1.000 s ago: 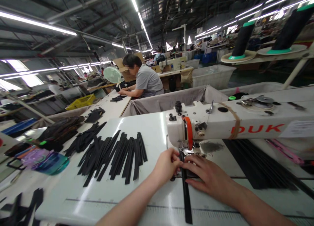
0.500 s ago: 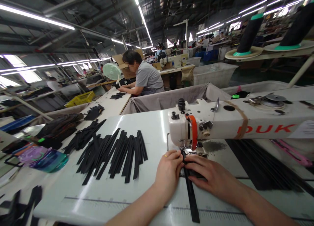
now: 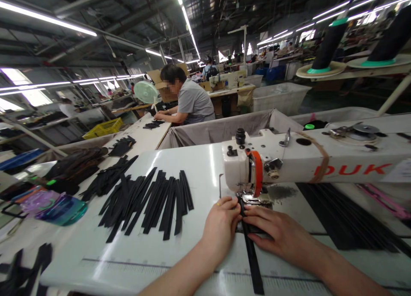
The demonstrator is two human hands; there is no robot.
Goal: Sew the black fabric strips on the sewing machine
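A narrow black fabric strip (image 3: 252, 257) runs from under the sewing machine's presser foot (image 3: 250, 198) towards me across the white table. My left hand (image 3: 221, 223), with a ring on one finger, is closed at the strip's left edge, its fingertips just in front of the foot. From the other side, my right hand (image 3: 272, 227) lies flat with fingers stretched out, fingertips touching the strip and thumb apart. The white machine head (image 3: 237, 167) has an orange guard (image 3: 257, 172). The needle point is too small to make out.
Loose black strips (image 3: 163, 202) lie left of my hands. Longer black strips (image 3: 340, 219) rest beneath the machine arm. A purple-and-blue bottle (image 3: 61, 208) stands at far left. Beyond the table is a cloth-lined bin (image 3: 221, 127); a person (image 3: 194, 101) in grey works there.
The view has shifted slightly, so the machine appears a little farther right. Both hands stay at the strip by the presser foot, with hardly any visible movement.
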